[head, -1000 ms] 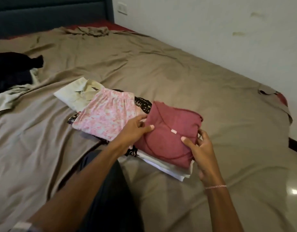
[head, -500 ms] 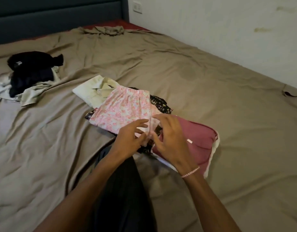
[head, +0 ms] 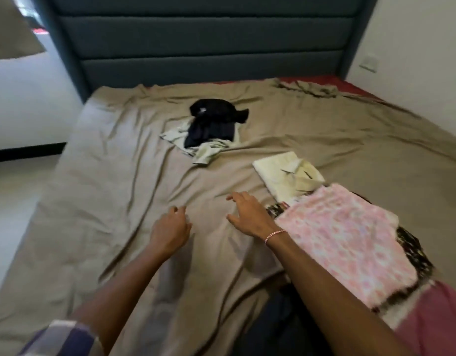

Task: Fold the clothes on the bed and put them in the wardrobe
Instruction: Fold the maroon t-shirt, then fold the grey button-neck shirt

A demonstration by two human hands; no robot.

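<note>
Your left grip [head: 170, 228] and right grip [head: 248, 214] hover loose, empty; the unfolded pile [head: 211, 122] lies beyond them toward the headboard [head: 196, 47], right nearer.

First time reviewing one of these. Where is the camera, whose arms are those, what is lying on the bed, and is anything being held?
No machine here: a person wears one camera on the head, looking down at their own arms. The left hand and right hand are out over the brown bedsheet, both holding nothing. At right lie folded clothes: a cream shirt, a pink floral piece on a black-and-white patterned one, a maroon piece nearest. Farther off sits an unfolded heap: black clothes on a pale garment.
</note>
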